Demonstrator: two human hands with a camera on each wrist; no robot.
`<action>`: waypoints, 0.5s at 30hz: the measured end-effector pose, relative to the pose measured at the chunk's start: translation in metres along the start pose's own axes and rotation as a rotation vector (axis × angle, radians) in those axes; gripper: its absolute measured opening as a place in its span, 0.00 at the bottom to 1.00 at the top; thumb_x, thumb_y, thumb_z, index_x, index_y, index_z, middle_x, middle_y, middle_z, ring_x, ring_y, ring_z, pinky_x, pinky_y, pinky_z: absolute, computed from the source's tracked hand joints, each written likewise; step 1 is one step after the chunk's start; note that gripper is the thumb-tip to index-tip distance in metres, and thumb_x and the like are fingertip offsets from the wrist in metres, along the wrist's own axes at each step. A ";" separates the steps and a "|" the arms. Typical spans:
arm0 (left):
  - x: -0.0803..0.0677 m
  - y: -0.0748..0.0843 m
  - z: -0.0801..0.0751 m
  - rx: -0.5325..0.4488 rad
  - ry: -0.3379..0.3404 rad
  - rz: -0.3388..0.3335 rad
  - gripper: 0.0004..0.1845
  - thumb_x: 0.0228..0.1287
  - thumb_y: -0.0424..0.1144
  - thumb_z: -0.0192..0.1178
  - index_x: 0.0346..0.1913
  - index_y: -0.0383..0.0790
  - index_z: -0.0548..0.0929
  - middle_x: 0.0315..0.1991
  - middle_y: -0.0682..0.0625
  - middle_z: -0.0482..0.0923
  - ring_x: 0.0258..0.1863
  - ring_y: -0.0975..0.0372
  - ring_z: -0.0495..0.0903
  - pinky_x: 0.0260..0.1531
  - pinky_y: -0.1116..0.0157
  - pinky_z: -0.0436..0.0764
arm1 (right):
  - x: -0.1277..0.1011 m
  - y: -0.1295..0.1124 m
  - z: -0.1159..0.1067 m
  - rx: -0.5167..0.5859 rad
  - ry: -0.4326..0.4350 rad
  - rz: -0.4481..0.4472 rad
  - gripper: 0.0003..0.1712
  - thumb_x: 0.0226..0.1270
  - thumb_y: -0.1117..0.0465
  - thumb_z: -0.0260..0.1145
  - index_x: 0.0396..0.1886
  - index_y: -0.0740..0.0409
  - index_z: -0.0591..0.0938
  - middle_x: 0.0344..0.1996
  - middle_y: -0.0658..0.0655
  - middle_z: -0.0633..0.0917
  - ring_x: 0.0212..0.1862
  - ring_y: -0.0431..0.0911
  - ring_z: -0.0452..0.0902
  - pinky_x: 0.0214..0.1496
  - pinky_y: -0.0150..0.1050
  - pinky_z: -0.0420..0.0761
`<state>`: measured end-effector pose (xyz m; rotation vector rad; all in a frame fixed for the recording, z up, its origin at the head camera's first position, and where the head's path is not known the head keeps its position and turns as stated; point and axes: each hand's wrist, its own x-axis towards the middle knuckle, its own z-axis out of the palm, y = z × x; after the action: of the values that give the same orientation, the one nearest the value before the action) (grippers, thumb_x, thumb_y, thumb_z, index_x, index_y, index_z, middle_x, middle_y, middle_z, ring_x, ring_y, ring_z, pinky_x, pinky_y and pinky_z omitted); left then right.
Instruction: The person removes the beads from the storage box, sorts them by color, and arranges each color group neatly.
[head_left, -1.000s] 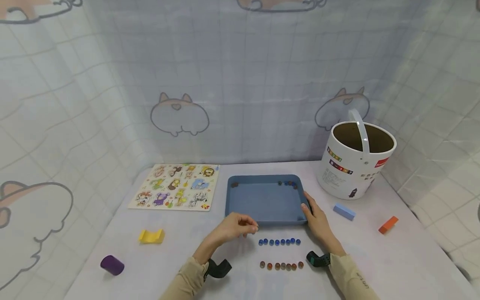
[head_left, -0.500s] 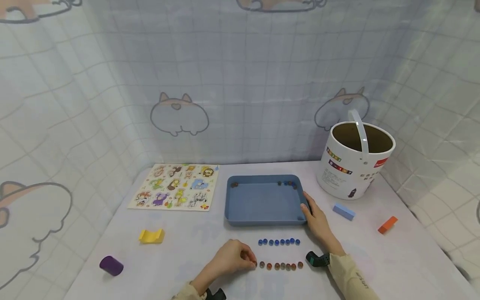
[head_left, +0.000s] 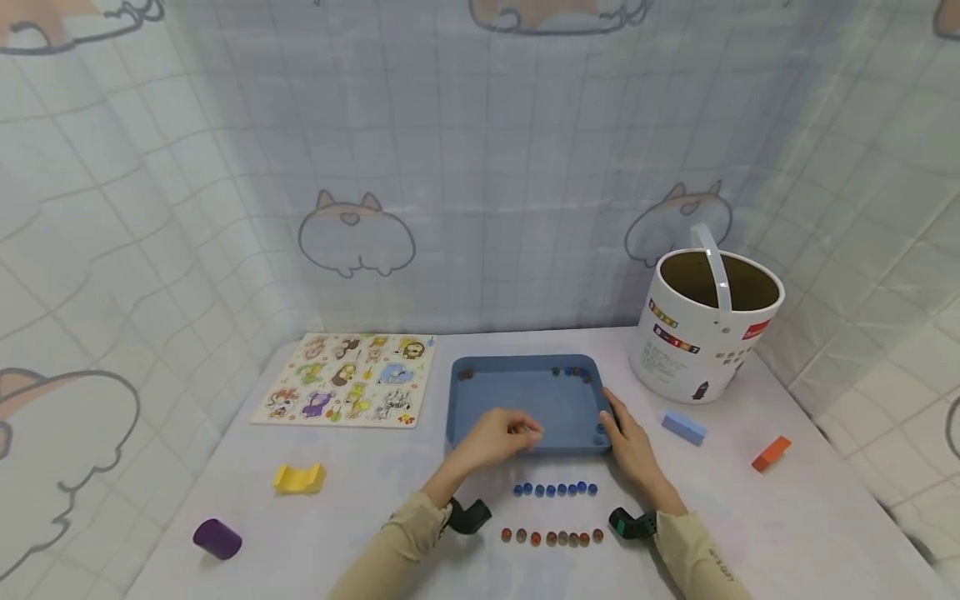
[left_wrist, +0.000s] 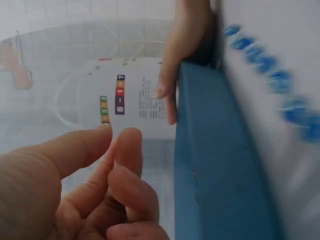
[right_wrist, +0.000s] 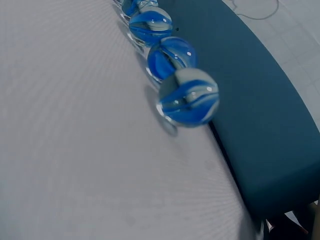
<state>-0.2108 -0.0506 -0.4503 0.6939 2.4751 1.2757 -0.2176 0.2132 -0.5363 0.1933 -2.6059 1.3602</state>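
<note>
A person's left hand [head_left: 495,437] hovers over the near edge of a blue rectangular tray [head_left: 517,396], fingers loosely bent with nothing visible in them; the right hand [head_left: 635,446] grips the tray's right side. Tray marbles [head_left: 576,372] lie near three corners. Nearer the person, blue marbles [head_left: 551,491] and reddish-brown marbles [head_left: 551,538] form two unfenced rows; a tray shove or brushing wrist could scatter them.

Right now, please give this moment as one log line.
left hand: above blue tray, holding nothing visible | right hand: grips tray's right edge | blue marble row: between tray and reddish-brown marble row
</note>
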 end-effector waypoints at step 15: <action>0.118 0.024 0.052 0.062 -0.148 -0.245 0.09 0.60 0.35 0.66 0.42 0.37 0.88 0.28 0.47 0.87 0.16 0.65 0.78 0.17 0.72 0.69 | 0.000 0.000 0.001 0.002 0.006 0.024 0.32 0.79 0.48 0.46 0.76 0.54 0.58 0.72 0.67 0.63 0.71 0.66 0.59 0.69 0.65 0.59</action>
<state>-0.2813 0.0595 -0.4634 0.4628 2.3995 1.0253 -0.2180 0.2126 -0.5370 0.1579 -2.6105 1.3688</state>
